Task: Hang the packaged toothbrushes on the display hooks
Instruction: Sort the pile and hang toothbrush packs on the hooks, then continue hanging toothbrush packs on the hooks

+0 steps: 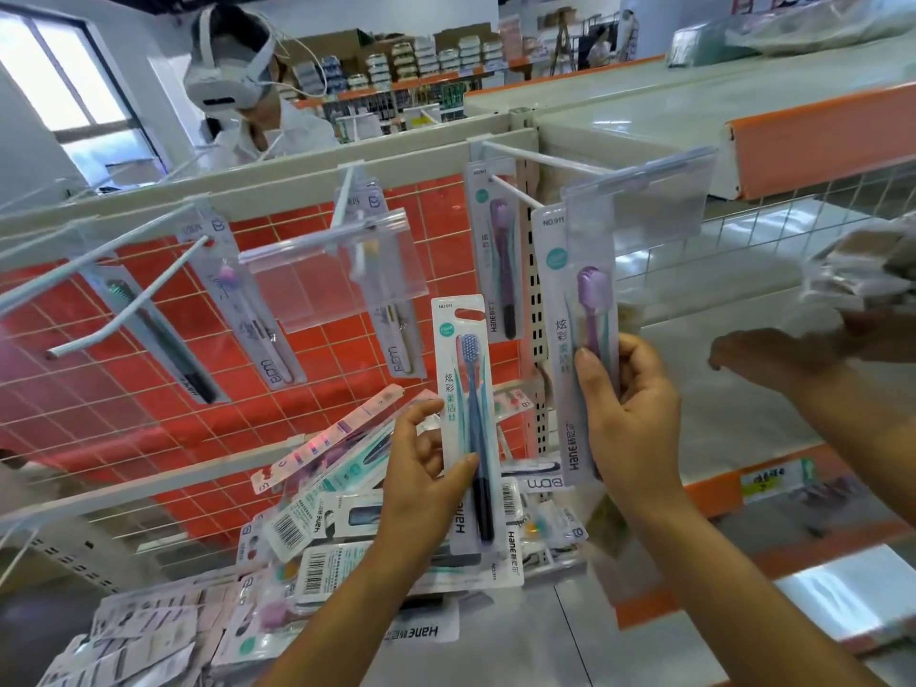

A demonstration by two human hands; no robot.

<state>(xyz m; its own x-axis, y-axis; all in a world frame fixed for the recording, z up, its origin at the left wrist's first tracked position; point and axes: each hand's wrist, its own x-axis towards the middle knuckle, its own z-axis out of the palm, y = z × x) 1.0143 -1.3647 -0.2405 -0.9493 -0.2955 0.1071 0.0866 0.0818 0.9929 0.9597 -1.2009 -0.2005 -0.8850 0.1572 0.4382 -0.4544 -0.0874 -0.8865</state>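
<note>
Head view: left hand (426, 468) around blue pack (458, 389), right hand (629, 414) around purple pack (557, 290), perhaps on hook (518, 192).

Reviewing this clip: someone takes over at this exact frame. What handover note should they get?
Left hand: holds a blue toothbrush pack upright, not hung.
Right hand: grips a purple toothbrush pack with its top at the tip of the right hook; I cannot tell whether it is threaded.
Done: a hung purple pack is further back on that hook, and packs hang on the hooks to the left.
Left: seat the purple pack, hang the blue one, then work through the pile on the shelf below.
</note>
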